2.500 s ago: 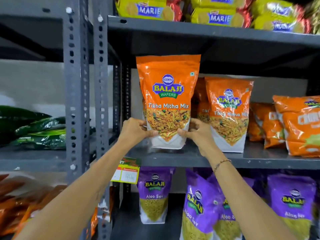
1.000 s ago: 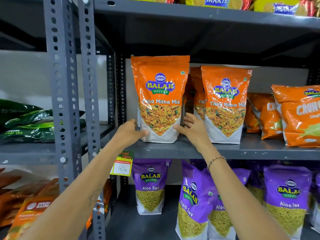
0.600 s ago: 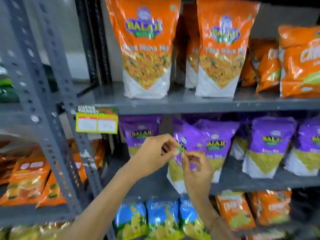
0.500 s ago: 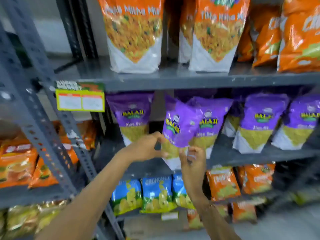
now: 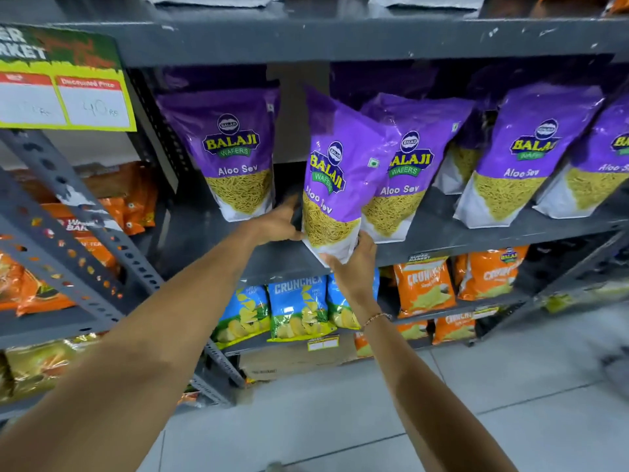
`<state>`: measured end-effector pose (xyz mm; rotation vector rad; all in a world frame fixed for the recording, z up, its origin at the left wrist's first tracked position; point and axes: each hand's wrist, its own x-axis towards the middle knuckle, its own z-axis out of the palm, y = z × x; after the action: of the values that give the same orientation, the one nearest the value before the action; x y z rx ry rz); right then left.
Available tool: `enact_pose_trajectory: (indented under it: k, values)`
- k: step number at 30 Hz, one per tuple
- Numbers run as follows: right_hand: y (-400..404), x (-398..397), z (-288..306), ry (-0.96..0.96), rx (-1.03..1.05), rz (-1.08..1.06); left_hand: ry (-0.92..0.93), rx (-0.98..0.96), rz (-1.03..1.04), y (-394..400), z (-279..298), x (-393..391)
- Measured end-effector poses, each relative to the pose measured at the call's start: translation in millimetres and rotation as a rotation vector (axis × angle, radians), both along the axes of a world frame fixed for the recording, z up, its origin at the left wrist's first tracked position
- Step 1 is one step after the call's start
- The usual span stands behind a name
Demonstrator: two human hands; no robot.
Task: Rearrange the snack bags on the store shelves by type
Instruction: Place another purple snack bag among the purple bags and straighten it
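A purple Aloo Sev bag (image 5: 337, 178) stands tilted at the front edge of the grey shelf (image 5: 476, 240), its bottom corner hanging past the lip. My left hand (image 5: 275, 223) presses against its lower left side. My right hand (image 5: 354, 264) cups its white bottom from below. Both hands hold this bag. Another Aloo Sev bag (image 5: 235, 158) stands upright to its left, and a third (image 5: 405, 172) leans right behind it. More purple bags (image 5: 520, 155) line the shelf to the right.
A yellow price tag (image 5: 64, 93) hangs at the upper left. Blue Crunchex bags (image 5: 296, 308) and orange Crunchex bags (image 5: 425, 284) fill the shelf below. Orange packets (image 5: 126, 202) lie on the left rack behind its slotted post (image 5: 68, 240). Grey floor tiles lie below.
The view dropped from the orange Tikha Mitha Mix shelf to the purple shelf. Both hands let go of the orange bag, came down and closed on the tilted Aloo Sev bag.
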<state>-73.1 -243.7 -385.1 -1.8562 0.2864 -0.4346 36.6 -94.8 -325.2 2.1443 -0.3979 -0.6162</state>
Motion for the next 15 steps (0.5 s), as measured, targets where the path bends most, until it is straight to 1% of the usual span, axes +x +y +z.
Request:
enact_pose_trajectory:
  k: [2, 4, 7, 11, 14, 15]
  values:
    - [-2.6, 1.5, -5.2, -0.052, 0.007, 0.011, -0.003, -0.079, 0.042, 1.9, -4.0, -1.7]
    - [-7.1, 5.8, -13.2, -0.065, 0.028, 0.058, -0.033, -0.092, 0.061, 10.0, -3.8, -6.3]
    - [-10.3, 11.7, -14.5, -0.021, 0.073, 0.189, -0.046, -0.142, 0.070, 32.1, -4.7, -17.8]
    - [0.0, 30.8, -8.5, 0.095, 0.061, 0.446, -0.169, -0.201, 0.241, 68.4, -15.4, -37.5]
    - [17.4, 50.8, -3.9, 0.143, 0.047, 0.556, -0.115, -0.262, 0.376, 93.6, -26.4, -39.2]
    - [23.5, 56.7, -2.5, 0.148, 0.039, 0.578, -0.126, -0.277, 0.413, 99.8, -28.5, -39.0]
